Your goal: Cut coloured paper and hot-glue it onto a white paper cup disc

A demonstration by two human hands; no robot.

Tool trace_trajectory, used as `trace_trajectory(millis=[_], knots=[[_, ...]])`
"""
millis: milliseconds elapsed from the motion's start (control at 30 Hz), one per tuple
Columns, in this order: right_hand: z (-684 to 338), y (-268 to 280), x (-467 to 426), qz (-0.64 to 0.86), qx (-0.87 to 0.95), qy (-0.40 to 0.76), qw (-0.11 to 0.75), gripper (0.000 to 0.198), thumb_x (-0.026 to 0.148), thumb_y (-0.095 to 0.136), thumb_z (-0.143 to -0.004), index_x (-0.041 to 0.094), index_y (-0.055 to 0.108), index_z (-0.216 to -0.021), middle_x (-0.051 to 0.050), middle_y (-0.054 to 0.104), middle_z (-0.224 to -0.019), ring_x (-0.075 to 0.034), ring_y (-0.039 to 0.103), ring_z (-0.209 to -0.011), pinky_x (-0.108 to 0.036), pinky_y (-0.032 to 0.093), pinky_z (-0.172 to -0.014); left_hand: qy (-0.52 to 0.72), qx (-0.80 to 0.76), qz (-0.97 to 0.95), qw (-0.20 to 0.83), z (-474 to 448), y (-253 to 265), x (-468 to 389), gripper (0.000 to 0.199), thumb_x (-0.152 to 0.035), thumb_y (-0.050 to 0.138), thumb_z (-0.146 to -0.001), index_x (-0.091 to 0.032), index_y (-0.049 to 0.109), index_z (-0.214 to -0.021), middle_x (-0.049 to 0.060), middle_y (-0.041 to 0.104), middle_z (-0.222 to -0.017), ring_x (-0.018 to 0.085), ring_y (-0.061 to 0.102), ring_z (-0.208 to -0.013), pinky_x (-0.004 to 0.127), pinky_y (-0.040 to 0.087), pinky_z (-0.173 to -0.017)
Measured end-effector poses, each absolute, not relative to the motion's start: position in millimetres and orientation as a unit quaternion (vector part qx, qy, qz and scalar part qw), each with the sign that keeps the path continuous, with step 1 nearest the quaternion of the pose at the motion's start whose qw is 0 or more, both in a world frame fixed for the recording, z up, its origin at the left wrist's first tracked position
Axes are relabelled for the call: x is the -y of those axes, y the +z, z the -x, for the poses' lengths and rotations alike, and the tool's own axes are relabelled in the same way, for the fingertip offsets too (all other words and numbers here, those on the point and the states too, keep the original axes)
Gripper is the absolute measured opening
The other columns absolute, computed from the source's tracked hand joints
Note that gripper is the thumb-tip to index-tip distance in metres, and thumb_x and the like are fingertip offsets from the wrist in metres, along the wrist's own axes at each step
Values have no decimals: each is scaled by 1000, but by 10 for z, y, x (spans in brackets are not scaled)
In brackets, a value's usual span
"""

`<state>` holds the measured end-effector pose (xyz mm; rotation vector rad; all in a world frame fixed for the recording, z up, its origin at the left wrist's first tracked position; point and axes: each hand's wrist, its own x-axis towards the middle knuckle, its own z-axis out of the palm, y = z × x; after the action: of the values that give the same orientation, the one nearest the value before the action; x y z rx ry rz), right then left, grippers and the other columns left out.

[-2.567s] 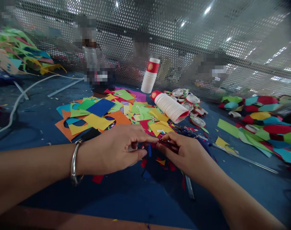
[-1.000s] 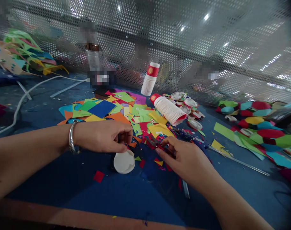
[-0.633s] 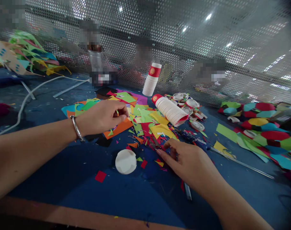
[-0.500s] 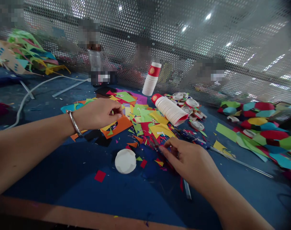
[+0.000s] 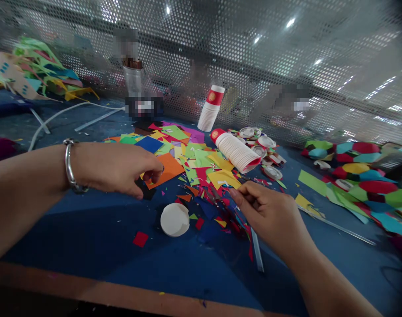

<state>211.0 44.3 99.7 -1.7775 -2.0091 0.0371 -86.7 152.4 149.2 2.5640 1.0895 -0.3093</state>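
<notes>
My left hand (image 5: 117, 167), with a silver bangle at the wrist, hovers over the left side of the coloured paper pile. Its fingers are loosely bent, the thumb is apart from them, and nothing shows between them. An orange sheet (image 5: 169, 169) and a black paper piece (image 5: 146, 191) lie by its fingertips. My right hand (image 5: 269, 211) is closed in a pinch above small paper scraps; whatever may be in it is too small to tell. Just left of its fingertips lie what look like scissors (image 5: 217, 197), among scraps. Between the hands sits a round white disc (image 5: 174, 219).
Stacked paper cups (image 5: 209, 114) stand at the back; another stack (image 5: 237, 152) lies on its side. Behind it are several round white-rimmed pieces (image 5: 266, 141). Colourful paper shapes (image 5: 369, 185) fill the right. A clear stick (image 5: 258, 251) lies in front, and a perforated screen (image 5: 254, 57) stands behind.
My left hand has moved left and toward me, uncovering a blue sheet, and its thumb has parted from its fingers. My right hand has shifted slightly right, off the scissors.
</notes>
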Motion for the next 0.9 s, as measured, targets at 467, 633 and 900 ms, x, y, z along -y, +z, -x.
trace_trajectory(millis=[467, 633, 900], knots=[[-2179, 1017, -478, 643, 726, 11, 243, 32, 41, 57, -97, 22, 60, -71, 6, 47, -51, -11, 38, -45, -26, 31, -49, -112, -450, -868, 178, 1010, 1529, -1546, 30, -21, 69, -74, -22, 67, -104, 5, 68, -94, 19, 59, -76, 27, 32, -63], [-2175, 1017, -494, 635, 732, 26, 246, 30, 39, 58, -96, 22, 60, -70, 6, 47, -51, -11, 39, -45, -25, 30, -46, -141, -473, -860, 132, 1051, 1549, -1561, 21, -21, 72, -73, -20, 69, -94, 3, 67, -84, 17, 55, -69, 27, 28, -60], [-2168, 1022, -481, 638, 727, 50, 247, 30, 38, 57, -96, 21, 61, -72, 5, 51, -55, -11, 39, -48, -25, 31, -48, -105, -471, -860, 167, 1033, 1448, -1612, 14, -13, 69, -66, -21, 60, -73, -2, 62, -67, 14, 52, -58, 27, 26, -54]])
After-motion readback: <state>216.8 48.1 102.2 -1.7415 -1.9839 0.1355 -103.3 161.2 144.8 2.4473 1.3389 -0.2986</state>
